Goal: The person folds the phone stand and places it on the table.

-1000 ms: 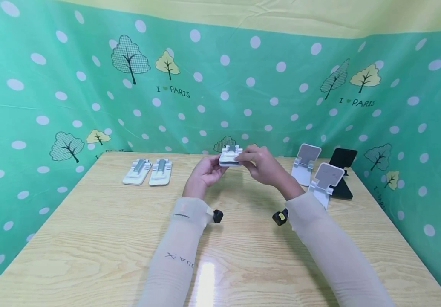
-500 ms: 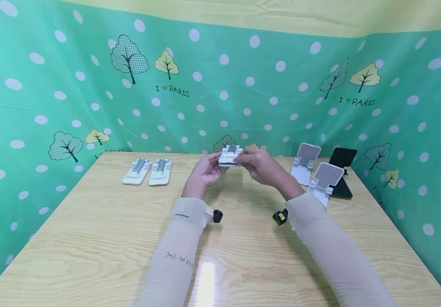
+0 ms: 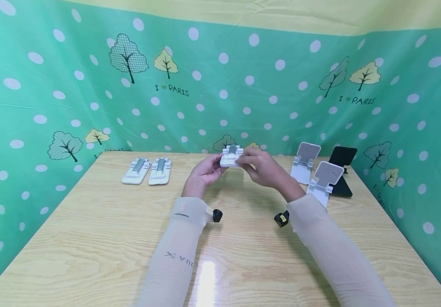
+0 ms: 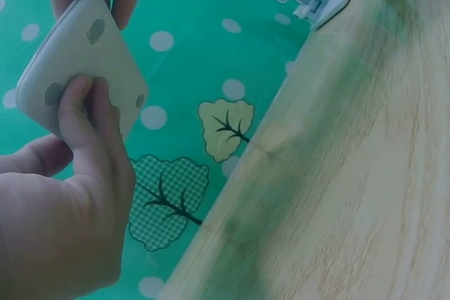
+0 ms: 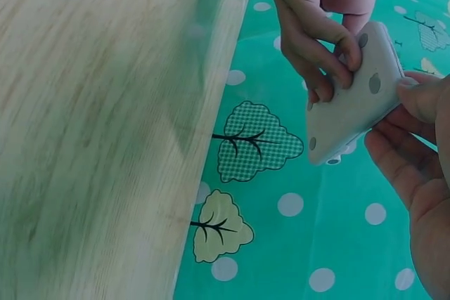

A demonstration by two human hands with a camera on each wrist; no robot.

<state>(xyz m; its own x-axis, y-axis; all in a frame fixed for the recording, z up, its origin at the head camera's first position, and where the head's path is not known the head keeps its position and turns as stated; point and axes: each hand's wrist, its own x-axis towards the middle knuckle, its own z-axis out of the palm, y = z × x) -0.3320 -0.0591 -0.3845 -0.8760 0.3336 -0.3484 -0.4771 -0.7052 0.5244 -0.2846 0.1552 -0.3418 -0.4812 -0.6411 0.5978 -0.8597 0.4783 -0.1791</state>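
Note:
A white folding phone stand (image 3: 230, 157), folded flat with its grey hinge part up, is held over the back of the table. My left hand (image 3: 206, 170) grips its left side. In the left wrist view, the fingers of that hand (image 4: 70, 201) lie against the white underside with its round grey pads. At the opposite edge, my right hand (image 3: 260, 167) pinches the stand between thumb and fingers. The right wrist view shows the right thumb on the underside (image 5: 351, 121) near the edge and the other fingers beneath. The hinge side is mostly hidden in both wrist views.
Two folded white phone stands (image 3: 137, 171) (image 3: 160, 171) lie at the back left of the wooden table (image 3: 101, 230). On the right stand two unfolded white phone stands (image 3: 301, 170) (image 3: 320, 192) and a black one (image 3: 342, 186). A green dotted cloth (image 3: 220, 106) hangs behind the table.
The dark gap along the front edge of the held phone stand has narrowed. Both hands stay nearly in place around it, with the right hand shifting slightly.

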